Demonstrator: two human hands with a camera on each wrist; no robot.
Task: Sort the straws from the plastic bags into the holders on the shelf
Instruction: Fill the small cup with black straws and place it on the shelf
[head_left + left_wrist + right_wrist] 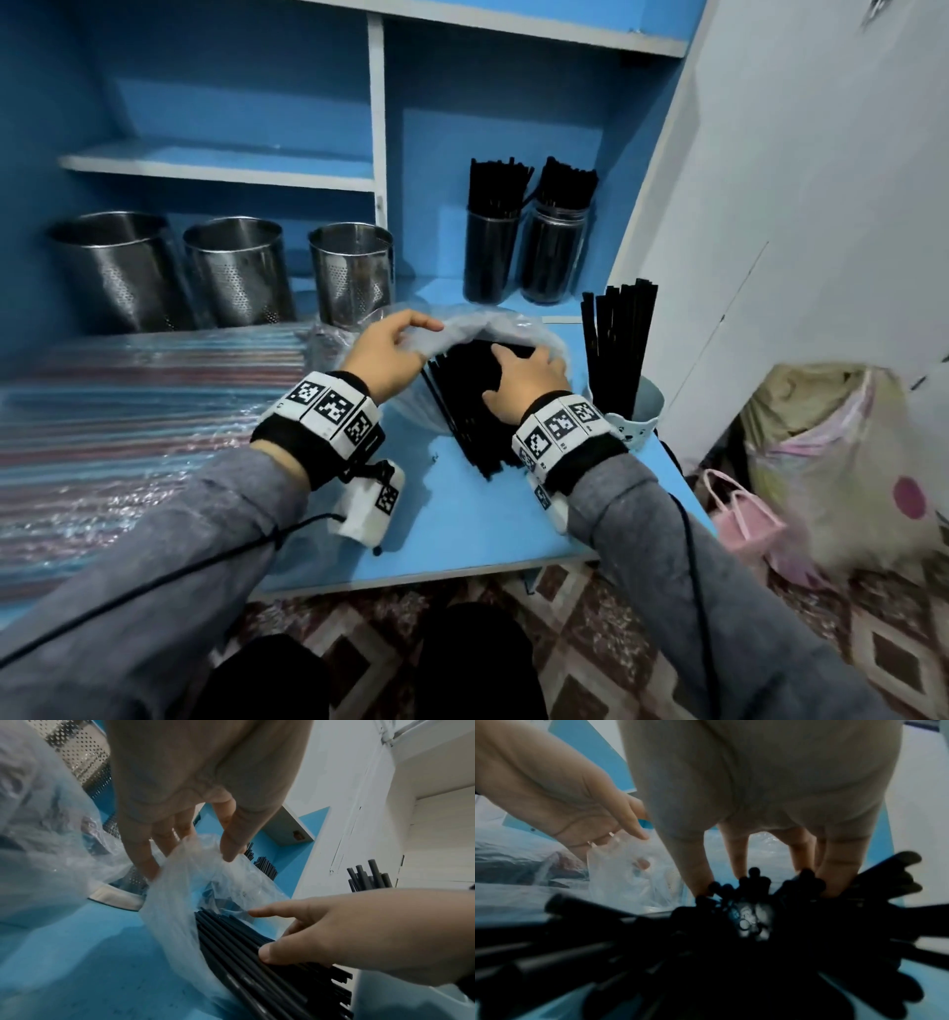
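My left hand (411, 336) pinches the rim of a clear plastic bag (488, 324) and lifts it open over a pile of black straws (462, 395) on the blue shelf (462, 524). In the left wrist view the left hand (190, 854) holds the bag film (180, 902) between thumb and fingers. My right hand (524, 375) lies on the straws with spread, fairly straight fingers; the right hand (757, 878) touches the straw ends (706, 943) with its fingertips. Three empty perforated steel holders (241, 272) stand at the back left.
Two jars full of black straws (524, 252) stand at the back. A pale cup (637, 419) holding tall black straws sits by the right wall. Bags of striped coloured straws (128, 411) cover the shelf's left side. Bags lie on the floor at right.
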